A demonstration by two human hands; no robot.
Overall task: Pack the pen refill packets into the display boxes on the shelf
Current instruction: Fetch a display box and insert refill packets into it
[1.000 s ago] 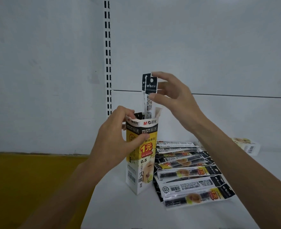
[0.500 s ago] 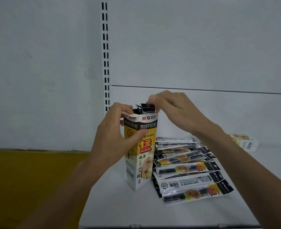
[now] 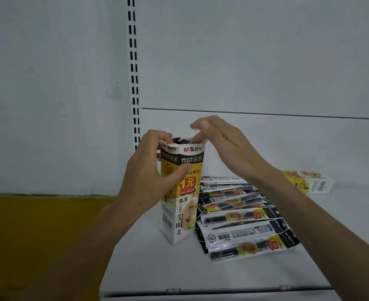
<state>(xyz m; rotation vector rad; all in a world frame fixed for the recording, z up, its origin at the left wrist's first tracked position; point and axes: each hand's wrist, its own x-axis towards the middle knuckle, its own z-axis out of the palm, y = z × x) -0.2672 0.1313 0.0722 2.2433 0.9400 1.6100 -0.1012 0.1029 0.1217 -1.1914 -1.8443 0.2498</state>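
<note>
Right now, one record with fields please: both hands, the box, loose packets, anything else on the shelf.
left hand: grips the upright yellow, white and black cardboard display box near its top
right hand: fingertips at the box's open mouth; any pinch is hidden
box contents: black packet tops show in the mouth
loose packets: fanned pile of flat plastic refill packets on the white metal shelf, right of the box
second box: same print, lying on its side, back right

Slotted upright (image 3: 134, 68), yellow surface (image 3: 38, 231)
</note>
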